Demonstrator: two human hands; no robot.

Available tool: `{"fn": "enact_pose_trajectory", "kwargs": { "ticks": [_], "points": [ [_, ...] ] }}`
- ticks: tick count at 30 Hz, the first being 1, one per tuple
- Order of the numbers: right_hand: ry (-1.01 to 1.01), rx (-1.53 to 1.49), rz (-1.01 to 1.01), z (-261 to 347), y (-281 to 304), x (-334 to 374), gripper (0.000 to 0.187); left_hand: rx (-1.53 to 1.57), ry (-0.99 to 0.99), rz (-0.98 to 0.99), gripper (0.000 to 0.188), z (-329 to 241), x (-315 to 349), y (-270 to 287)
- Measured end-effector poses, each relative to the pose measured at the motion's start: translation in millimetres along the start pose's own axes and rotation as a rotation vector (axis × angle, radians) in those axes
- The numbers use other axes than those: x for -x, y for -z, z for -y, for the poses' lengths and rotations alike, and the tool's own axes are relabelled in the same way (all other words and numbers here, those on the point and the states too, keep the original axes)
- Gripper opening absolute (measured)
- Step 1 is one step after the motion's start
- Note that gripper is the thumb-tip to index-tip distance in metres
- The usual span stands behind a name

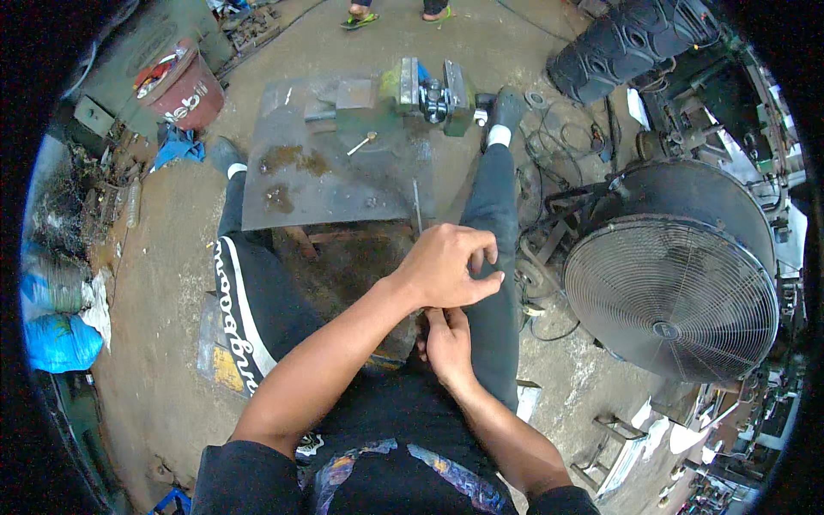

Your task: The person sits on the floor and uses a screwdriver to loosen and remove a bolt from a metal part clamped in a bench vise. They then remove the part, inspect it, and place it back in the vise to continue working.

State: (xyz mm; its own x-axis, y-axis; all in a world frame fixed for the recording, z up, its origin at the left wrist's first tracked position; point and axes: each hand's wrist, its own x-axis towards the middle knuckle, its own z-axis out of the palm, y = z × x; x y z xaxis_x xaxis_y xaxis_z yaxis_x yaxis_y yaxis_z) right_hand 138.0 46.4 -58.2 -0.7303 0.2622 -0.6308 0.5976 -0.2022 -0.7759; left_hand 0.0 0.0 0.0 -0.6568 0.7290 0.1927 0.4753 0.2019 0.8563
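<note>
Between the person's 2 outstretched legs (pixel 491 193) stands a low counter (pixel 352 193), its grey metal top marked with brown wet stains (pixel 292 160). A bulky vise (pixel 435 101) sits at its far right corner, with a metal block (pixel 355 93) to the left and a small pale-handled tool (pixel 361 143) nearer. Along the counter's right edge a thin rod (pixel 417 204) points toward the left hand (pixel 446 266), which is raised over the lap just beyond the rod's near end. That hand is half open, fingers curled, thumb apart from them; nothing shows in its grip. The right hand (pixel 448 345) is just below the left wrist with its fingers bent; whether it has hold of anything I cannot tell.

Around them spreads a stained workshop floor (pixel 159 283). To the right are a large round fan (pixel 672 296) and tangled cables (pixel 562 146); to the left, a dark red bucket (pixel 184 90), a blue cloth (pixel 178 148) and a bulging blue bag (pixel 64 343). Beyond the counter, another person's 2 feet in green slippers (pixel 360 21) show.
</note>
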Motion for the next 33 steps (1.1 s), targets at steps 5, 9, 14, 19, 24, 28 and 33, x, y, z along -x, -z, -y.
{"fn": "enact_pose_trajectory", "kwargs": {
  "ticks": [5, 9, 14, 19, 24, 28, 33],
  "points": [
    [0.487, 0.158, -0.194, -4.5, -12.5, 4.1, 0.04, -0.1, -0.134, -0.04, 0.023, -15.7, 0.9, 11.8],
    [0.173, -0.153, 0.059, 26.2, -6.8, 24.1, 0.037, -0.163, -0.156, -0.036, 0.024, -5.0, -7.0, 23.3],
    [0.077, -0.364, 0.069, 66.8, -5.8, 37.3, 0.032, -0.272, -0.232, -0.037, 0.027, 6.5, -26.9, 34.9],
    [0.083, -0.384, 0.108, 90.6, -3.4, 31.2, 0.033, -0.313, -0.22, -0.023, 0.029, 3.2, -45.8, 38.8],
    [0.109, -0.369, 0.069, 105.5, -5.0, 25.6, 0.034, -0.405, -0.249, 0.001, 0.03, 0.8, -63.1, 44.8],
    [0.092, -0.364, 0.081, 114.9, -0.9, 22.1, 0.034, -0.438, -0.284, 0.044, 0.03, 3.9, -71.4, 48.6],
    [0.092, -0.364, 0.094, 120.3, -2.8, 13.6, 0.034, -0.416, -0.242, 0.09, 0.03, 7.7, -75.2, 54.1]
  ]
}}
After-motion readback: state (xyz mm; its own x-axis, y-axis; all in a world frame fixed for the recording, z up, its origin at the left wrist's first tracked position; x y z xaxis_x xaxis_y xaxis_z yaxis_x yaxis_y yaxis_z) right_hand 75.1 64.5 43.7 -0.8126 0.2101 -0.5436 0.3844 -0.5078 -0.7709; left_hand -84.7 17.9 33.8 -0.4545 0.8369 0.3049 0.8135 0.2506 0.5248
